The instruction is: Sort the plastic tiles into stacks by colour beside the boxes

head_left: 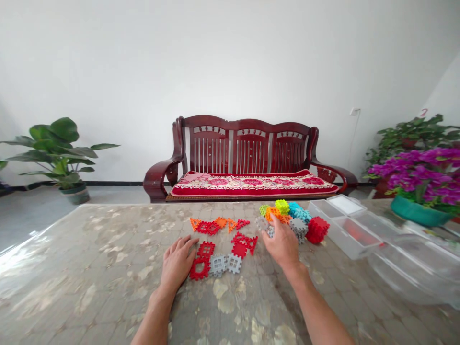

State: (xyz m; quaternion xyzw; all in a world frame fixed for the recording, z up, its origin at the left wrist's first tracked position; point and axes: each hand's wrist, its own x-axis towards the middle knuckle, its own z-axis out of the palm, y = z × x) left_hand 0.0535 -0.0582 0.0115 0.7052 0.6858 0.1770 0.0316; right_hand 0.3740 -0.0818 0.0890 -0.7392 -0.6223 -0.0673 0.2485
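My left hand [178, 258] lies flat on the table, fingers stretched out, beside a red square plastic building tile with a window grid [206, 249] and a red tile with a round opening [200, 269]. To their right, two grey window tiles [226, 264] sit joined in a row. My right hand [282, 241] reaches into the heap of tiles, index finger and thumb apart. Its index fingertip is at the orange tiles [272, 213], and its thumb is near grey ones. Whether it touches a tile is unclear. More red tiles [240, 248] lie between my hands.
Orange and red tiles [209, 227] form a row farther back. Yellow-green [282, 206], blue [300, 212], grey [298, 230] and red stacks [317, 230] stand right. Beyond them are clear plastic boxes [354, 239] and a flower pot [419, 211]. A wooden bench [251, 148] stands behind the table.
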